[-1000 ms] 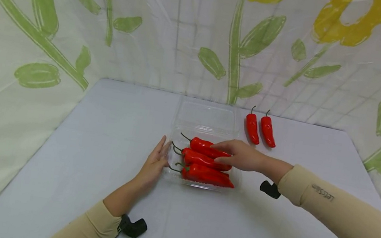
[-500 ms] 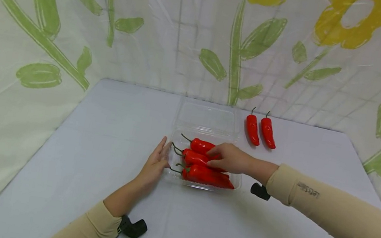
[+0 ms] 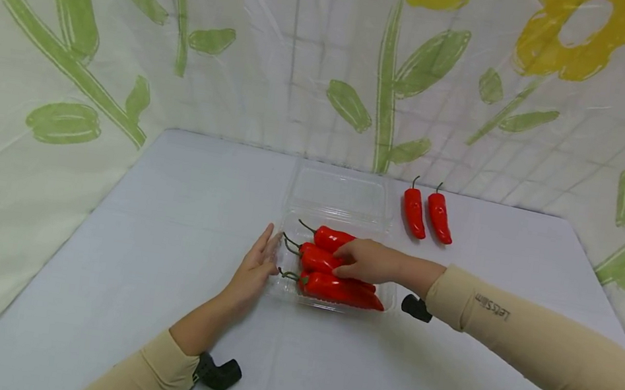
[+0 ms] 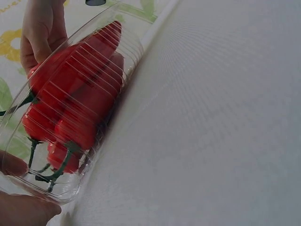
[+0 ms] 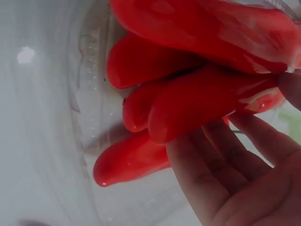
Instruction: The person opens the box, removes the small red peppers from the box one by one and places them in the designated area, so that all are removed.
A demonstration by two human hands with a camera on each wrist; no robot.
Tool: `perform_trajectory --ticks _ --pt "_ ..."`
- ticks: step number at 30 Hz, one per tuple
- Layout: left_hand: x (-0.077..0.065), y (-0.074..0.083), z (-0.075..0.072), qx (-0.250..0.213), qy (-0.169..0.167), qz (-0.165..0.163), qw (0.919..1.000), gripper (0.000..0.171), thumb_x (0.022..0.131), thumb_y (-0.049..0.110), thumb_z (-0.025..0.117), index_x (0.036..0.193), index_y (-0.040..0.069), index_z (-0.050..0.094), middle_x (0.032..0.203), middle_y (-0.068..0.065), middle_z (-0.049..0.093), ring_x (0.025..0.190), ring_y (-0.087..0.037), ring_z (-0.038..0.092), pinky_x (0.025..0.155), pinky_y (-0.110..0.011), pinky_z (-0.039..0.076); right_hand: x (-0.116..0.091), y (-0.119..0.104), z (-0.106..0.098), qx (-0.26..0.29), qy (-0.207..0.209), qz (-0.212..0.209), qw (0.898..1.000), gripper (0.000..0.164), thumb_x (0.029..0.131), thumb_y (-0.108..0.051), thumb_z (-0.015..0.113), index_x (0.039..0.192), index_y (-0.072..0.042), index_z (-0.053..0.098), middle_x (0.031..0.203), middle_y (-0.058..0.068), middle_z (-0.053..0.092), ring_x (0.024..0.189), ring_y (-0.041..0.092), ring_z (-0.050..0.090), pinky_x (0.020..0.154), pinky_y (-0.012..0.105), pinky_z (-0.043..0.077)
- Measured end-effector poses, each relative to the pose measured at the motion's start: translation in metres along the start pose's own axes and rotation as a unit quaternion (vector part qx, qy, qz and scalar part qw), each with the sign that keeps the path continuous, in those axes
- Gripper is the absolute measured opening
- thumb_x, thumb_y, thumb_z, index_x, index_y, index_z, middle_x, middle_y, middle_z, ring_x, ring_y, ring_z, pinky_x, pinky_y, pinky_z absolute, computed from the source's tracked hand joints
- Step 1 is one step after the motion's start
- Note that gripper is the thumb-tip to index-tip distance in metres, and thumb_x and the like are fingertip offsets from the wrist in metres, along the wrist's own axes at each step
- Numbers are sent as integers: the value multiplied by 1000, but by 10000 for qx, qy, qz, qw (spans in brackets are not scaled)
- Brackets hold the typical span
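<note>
A clear plastic clamshell box (image 3: 392,293) stands on the table with its lid (image 3: 340,189) laid back. Several red peppers lie in it side by side, stems to the left. My right hand (image 3: 366,260) holds the middle pepper (image 3: 317,259), thumb on the near side and fingers on the far side. Behind it lies another pepper (image 3: 333,238), partly under the hand; in front sits a third pepper (image 3: 341,290). My left hand (image 3: 253,273) rests against the box's left wall, index finger extended; in the left wrist view its thumb (image 4: 35,209) touches the corner.
Two more red peppers (image 3: 414,213) lie on the white table (image 3: 180,236) at the back right, beyond the box. A flower-printed curtain (image 3: 246,66) hangs behind the table. Black wrist cameras (image 3: 219,374) sit under both wrists.
My right hand has moved left and slightly nearer over the middle pepper. The front pepper and its stem have shifted a little. My left hand stays at the box.
</note>
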State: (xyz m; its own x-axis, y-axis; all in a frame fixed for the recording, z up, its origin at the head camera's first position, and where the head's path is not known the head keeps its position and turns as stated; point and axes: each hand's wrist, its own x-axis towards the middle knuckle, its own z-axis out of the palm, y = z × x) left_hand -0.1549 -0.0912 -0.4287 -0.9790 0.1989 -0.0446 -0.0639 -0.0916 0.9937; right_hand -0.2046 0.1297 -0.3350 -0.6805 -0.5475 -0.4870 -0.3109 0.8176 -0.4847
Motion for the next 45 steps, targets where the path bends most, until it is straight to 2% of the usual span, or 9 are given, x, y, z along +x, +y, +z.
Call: perform_trajectory --ticks 8,14,20,32,38,41,45 --pt "1 0 0 57 -1 -23 10000 80 78 -13 30 150 6 0 156 -19 12 145 -30 6 116 -46 9 5 1 0 243 -246 -5 9994 45 87 -22 61 128 -7 53 106 5 60 98 17 51 82 29 50" --pt "3 -1 0 71 -13 63 10000 80 77 -14 29 150 3 0 155 -21 12 144 -32 6 116 -47 8 11 5 2 412 -178 -65 9990 35 86 -23 61 117 -7 57 93 4 58 90 16 52 74 24 48" --pt "3 -1 1 54 3 28 10000 81 77 -13 30 150 5 1 155 -19 11 145 -30 6 116 -46 8 14 7 5 254 3 -389 9989 31 85 -25 63 110 -6 61 89 2 59 87 14 52 70 22 46" --pt "2 0 1 64 14 -37 10000 81 77 -13 30 150 5 0 156 -19 11 145 -30 6 116 -46 9 9 8 4 108 178 -733 9971 28 87 -24 61 109 -6 58 86 2 57 82 13 51 69 22 44" --pt "1 0 0 7 24 -40 10000 81 76 -14 30 150 4 0 155 -21 10 145 -30 5 116 -46 11 7 9 5 296 307 -569 9975 31 87 -28 61 110 -10 53 93 3 57 86 15 52 69 23 46" --pt "1 0 0 6 6 -30 10000 80 77 -14 29 150 4 0 155 -21 10 145 -30 5 111 -41 21 8 12 6 469 435 -491 9967 35 85 -32 63 112 -13 52 99 4 57 90 16 53 71 24 49" --pt "0 -1 -1 116 12 -43 9999 79 79 -12 30 150 5 1 155 -20 11 145 -29 7 99 -24 30 7 16 4 868 438 -413 9944 43 83 -36 65 119 -16 53 106 5 58 95 19 54 73 26 52"
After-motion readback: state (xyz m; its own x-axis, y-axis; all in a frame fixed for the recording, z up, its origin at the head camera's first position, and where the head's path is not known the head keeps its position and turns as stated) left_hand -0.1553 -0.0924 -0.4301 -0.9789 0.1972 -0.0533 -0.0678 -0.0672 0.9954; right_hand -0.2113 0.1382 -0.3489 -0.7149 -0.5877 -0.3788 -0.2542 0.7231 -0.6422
